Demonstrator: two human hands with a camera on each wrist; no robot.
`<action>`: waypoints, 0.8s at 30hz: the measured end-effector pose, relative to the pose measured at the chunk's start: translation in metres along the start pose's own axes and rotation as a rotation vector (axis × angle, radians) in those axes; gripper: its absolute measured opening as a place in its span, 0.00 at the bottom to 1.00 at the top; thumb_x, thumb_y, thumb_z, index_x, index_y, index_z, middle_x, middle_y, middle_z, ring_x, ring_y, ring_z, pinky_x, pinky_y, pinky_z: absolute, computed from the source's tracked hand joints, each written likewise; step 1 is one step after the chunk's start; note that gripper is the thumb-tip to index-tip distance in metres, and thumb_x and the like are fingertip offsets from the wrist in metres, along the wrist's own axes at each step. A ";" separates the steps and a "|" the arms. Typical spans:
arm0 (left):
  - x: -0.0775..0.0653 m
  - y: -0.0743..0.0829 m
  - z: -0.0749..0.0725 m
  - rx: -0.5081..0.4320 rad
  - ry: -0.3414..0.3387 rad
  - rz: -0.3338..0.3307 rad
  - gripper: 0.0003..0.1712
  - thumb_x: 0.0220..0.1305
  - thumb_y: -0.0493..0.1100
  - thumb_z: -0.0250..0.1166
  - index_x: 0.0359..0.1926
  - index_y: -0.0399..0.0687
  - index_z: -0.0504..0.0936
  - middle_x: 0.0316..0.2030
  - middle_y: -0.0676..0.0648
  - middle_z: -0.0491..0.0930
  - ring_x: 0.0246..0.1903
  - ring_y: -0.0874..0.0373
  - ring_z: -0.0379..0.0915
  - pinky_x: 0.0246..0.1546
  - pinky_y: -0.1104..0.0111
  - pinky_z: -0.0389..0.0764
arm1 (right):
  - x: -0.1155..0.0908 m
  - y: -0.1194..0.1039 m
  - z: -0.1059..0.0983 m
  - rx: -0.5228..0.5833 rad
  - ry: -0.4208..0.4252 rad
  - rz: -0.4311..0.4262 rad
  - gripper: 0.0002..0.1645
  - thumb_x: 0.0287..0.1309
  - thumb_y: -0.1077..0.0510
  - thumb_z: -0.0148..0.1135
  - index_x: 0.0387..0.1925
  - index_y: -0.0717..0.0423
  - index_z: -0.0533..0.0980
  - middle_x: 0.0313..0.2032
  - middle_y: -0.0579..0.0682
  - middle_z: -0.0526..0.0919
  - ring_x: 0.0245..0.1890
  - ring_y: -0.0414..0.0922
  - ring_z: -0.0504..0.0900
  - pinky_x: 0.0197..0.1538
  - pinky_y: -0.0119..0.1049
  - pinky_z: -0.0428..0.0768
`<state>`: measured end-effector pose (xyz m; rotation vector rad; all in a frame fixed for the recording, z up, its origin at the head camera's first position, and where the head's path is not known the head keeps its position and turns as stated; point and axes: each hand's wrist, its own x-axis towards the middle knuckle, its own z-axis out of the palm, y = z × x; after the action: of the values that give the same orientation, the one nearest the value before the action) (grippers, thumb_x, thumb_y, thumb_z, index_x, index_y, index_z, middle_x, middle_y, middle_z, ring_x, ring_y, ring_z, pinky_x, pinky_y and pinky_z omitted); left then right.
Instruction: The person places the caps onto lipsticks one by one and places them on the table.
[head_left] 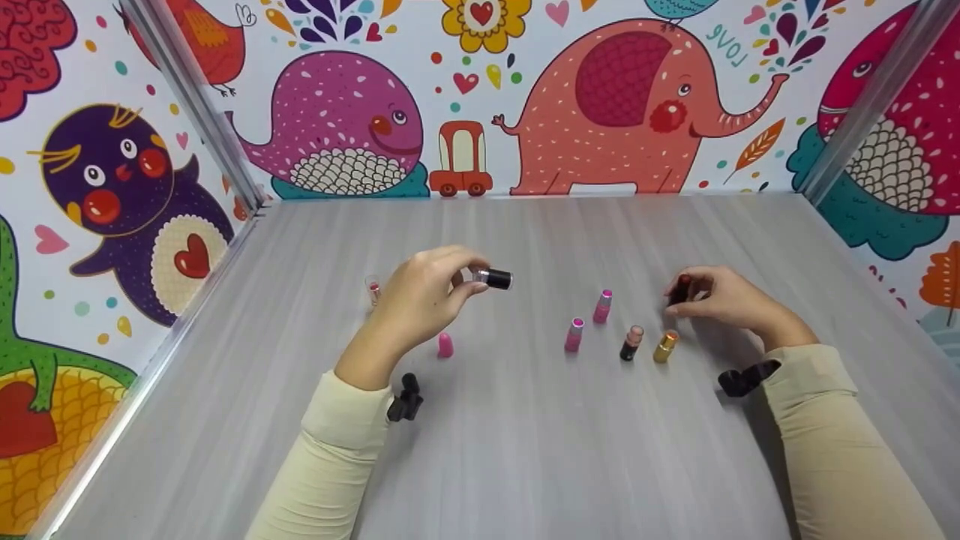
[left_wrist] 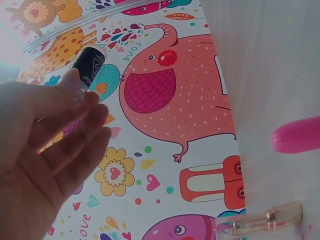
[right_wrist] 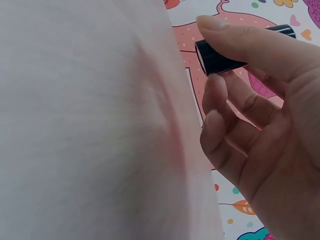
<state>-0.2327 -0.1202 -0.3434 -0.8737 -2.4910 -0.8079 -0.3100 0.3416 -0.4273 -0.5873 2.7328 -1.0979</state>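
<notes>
Pinching a black-and-clear tube [head_left: 496, 279] between thumb and fingers, the left grip [head_left: 424, 296] holds it raised over the counter [head_left: 525, 450]. Pale lettering on the tube's black part shows in the left wrist view; the head view is too small to make it out. The right grip [head_left: 724, 301] holds a dark tube [head_left: 680, 289] between thumb and fingers. From the head much of that tube is covered by the fingers, while the right wrist view shows its pale-rimmed end and the other fingers bent below it.

Only the head view takes in the two pink lipsticks [head_left: 574, 336], the black lipstick [head_left: 631, 344] with a nude top and the gold lipstick [head_left: 664, 347], all standing nearer the right grip. A bright pink piece [head_left: 445, 345] stands near the left wrist. Beyond the left grip, a clear tube [head_left: 373, 291] is partly hidden from the head camera; the left wrist view shows more of it, with the pink piece cut off at the edge.
</notes>
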 end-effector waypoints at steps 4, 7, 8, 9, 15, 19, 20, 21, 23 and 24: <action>0.000 -0.001 -0.002 0.007 0.007 -0.004 0.10 0.70 0.39 0.74 0.50 0.45 0.90 0.45 0.49 0.89 0.35 0.57 0.83 0.39 0.62 0.84 | 0.000 -0.005 -0.003 -0.018 0.000 0.039 0.18 0.63 0.53 0.79 0.50 0.55 0.85 0.44 0.52 0.84 0.45 0.50 0.77 0.45 0.30 0.79; 0.000 -0.001 -0.003 0.012 0.005 -0.012 0.10 0.70 0.40 0.74 0.51 0.45 0.90 0.45 0.48 0.90 0.35 0.57 0.83 0.39 0.62 0.84 | 0.000 -0.009 -0.004 -0.013 -0.004 0.077 0.19 0.63 0.52 0.79 0.52 0.54 0.85 0.46 0.52 0.84 0.47 0.52 0.78 0.46 0.31 0.81; 0.000 -0.001 -0.003 0.011 0.003 -0.013 0.10 0.70 0.40 0.74 0.51 0.45 0.90 0.45 0.48 0.90 0.35 0.57 0.83 0.39 0.62 0.84 | -0.001 -0.011 -0.005 -0.010 -0.008 0.082 0.19 0.63 0.52 0.78 0.52 0.54 0.85 0.46 0.52 0.84 0.47 0.52 0.79 0.47 0.31 0.81; 0.000 -0.001 -0.003 0.013 0.002 -0.016 0.10 0.70 0.40 0.74 0.51 0.45 0.90 0.45 0.47 0.90 0.35 0.57 0.83 0.39 0.62 0.84 | -0.001 -0.012 -0.005 -0.010 -0.011 0.083 0.19 0.64 0.52 0.78 0.52 0.54 0.85 0.46 0.52 0.85 0.47 0.52 0.79 0.47 0.31 0.82; -0.001 0.000 -0.004 0.025 0.028 -0.041 0.11 0.69 0.41 0.75 0.50 0.44 0.90 0.44 0.48 0.90 0.34 0.56 0.82 0.38 0.63 0.84 | -0.001 -0.018 -0.009 -0.027 -0.011 0.026 0.19 0.65 0.54 0.77 0.54 0.57 0.85 0.46 0.52 0.87 0.46 0.51 0.79 0.46 0.30 0.81; -0.001 0.000 -0.005 0.023 0.040 -0.061 0.11 0.69 0.41 0.75 0.50 0.45 0.90 0.43 0.48 0.90 0.33 0.57 0.80 0.38 0.65 0.83 | -0.001 -0.025 -0.012 -0.039 0.005 0.017 0.21 0.64 0.54 0.78 0.55 0.59 0.85 0.45 0.53 0.87 0.46 0.51 0.80 0.45 0.29 0.82; -0.001 0.000 -0.005 0.023 0.040 -0.066 0.11 0.69 0.41 0.75 0.50 0.45 0.90 0.43 0.49 0.89 0.33 0.57 0.80 0.37 0.65 0.83 | -0.001 -0.026 -0.013 -0.043 0.008 0.015 0.21 0.64 0.54 0.78 0.55 0.59 0.85 0.45 0.53 0.87 0.46 0.51 0.80 0.45 0.29 0.82; -0.001 0.000 -0.005 0.025 0.039 -0.069 0.11 0.69 0.42 0.75 0.50 0.45 0.90 0.43 0.49 0.89 0.33 0.57 0.79 0.37 0.66 0.82 | -0.001 -0.028 -0.013 -0.048 0.010 0.016 0.22 0.64 0.53 0.78 0.55 0.59 0.85 0.45 0.53 0.87 0.46 0.51 0.80 0.44 0.29 0.82; 0.000 0.000 -0.005 0.028 0.039 -0.069 0.11 0.69 0.42 0.75 0.50 0.46 0.90 0.43 0.49 0.89 0.33 0.58 0.79 0.37 0.66 0.82 | -0.002 -0.032 -0.014 -0.059 0.019 0.012 0.22 0.63 0.52 0.79 0.55 0.58 0.86 0.45 0.53 0.88 0.45 0.51 0.80 0.44 0.29 0.83; 0.000 0.000 -0.006 0.031 0.039 -0.068 0.11 0.69 0.42 0.75 0.50 0.46 0.90 0.43 0.49 0.89 0.33 0.58 0.79 0.37 0.66 0.82 | -0.002 -0.033 -0.014 -0.064 0.024 0.006 0.23 0.63 0.52 0.79 0.55 0.58 0.86 0.44 0.53 0.88 0.45 0.50 0.80 0.43 0.29 0.82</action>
<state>-0.2316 -0.1237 -0.3392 -0.7591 -2.5038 -0.7989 -0.3017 0.3297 -0.3942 -0.5774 2.7973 -1.0266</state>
